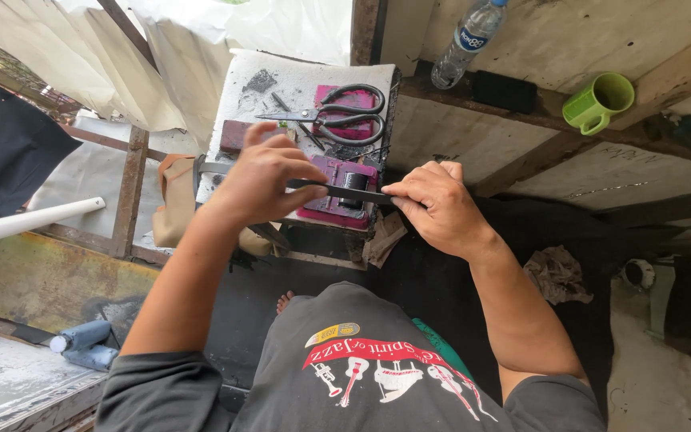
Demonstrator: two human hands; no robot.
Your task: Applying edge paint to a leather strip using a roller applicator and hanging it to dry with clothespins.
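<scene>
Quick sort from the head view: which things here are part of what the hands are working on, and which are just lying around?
In use:
- left hand, gripping the dark strip
- right hand, pinching the same strip
- maroon block under the strip
- small white worktop

Lying about:
- black scissors
- plastic water bottle
- green mug
- crumpled rag
- white pipe

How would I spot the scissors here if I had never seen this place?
Find the small white-topped work stand in front of the seated person, just beyond the left hand and right hand. On its far part, over a magenta block, lie the scissors: large, with black looped handles and metal blades pointing left, the only cutting tool there.
</scene>
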